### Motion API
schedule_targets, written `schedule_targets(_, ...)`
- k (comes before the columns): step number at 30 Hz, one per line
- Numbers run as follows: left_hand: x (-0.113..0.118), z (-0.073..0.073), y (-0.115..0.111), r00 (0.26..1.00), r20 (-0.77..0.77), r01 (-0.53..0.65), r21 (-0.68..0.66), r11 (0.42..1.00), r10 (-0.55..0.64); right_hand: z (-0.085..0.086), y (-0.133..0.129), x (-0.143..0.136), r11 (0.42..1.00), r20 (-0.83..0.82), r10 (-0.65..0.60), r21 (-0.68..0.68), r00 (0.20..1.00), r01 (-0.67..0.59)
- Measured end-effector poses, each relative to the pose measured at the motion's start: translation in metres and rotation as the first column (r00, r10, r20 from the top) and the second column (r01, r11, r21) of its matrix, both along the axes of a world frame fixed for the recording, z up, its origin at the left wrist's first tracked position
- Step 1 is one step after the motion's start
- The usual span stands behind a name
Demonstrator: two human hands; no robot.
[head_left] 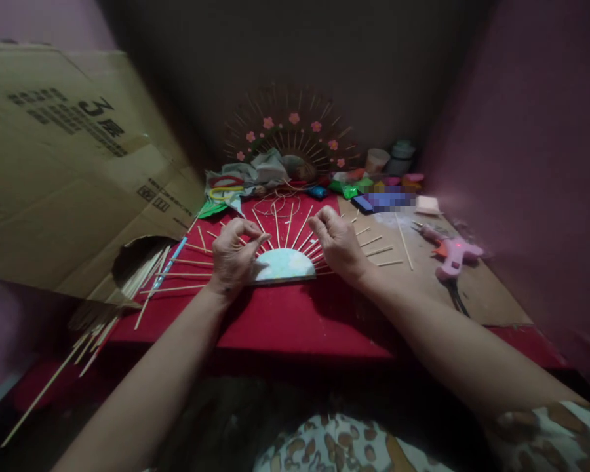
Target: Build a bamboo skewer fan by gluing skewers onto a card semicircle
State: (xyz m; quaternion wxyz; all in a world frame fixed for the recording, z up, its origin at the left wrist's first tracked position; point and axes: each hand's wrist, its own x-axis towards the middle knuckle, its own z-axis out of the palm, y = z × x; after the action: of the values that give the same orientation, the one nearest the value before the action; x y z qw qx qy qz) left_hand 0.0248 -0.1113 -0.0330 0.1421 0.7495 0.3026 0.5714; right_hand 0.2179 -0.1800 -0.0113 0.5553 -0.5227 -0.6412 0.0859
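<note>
A pale blue half-round piece (286, 265) lies on the red cloth, with thin wooden sticks (276, 226) fanning out from its curved edge. Over the left part of this fan is my left hand (235, 254), thumb and fingers pinched together near the half-round's edge. My right hand (335, 239) hovers above the right-hand sticks, its fingers also closed in a pinch. Whatever either pinch holds is too small to make out. Loose twine (280, 202) lies just beyond the stick tips.
A large cardboard box (78, 164) stands at left beside a bundle of sticks (142, 278). At right, a pink glue gun (455, 254) rests on a cardboard sheet (491, 298). Scissors (226, 192), a phone (384, 201) and a flower-decorated stick fan (294, 118) are at the back.
</note>
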Motion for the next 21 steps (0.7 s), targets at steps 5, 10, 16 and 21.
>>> schedule_targets(5,0.001,-0.002,0.001,1.000,0.026,-0.007,0.001,1.000,0.007,0.000,0.002,0.009,0.996,0.041,-0.048,0.084,0.998,0.044)
schedule_targets(10,0.002,-0.001,0.000,0.999,0.040,0.019,0.017,1.000,-0.019,-0.003,0.006,0.013,0.984,0.027,-0.126,0.134,0.992,0.121)
schedule_targets(16,0.002,0.008,-0.007,0.992,-0.052,-0.117,0.012,0.993,0.117,-0.011,0.015,0.020,0.937,-0.012,-0.241,0.257,0.970,0.236)
schedule_targets(21,0.000,0.008,-0.006,0.965,-0.144,-0.215,0.032,0.976,0.218,-0.016,0.017,0.019,0.943,0.010,-0.170,0.293,0.985,0.160)
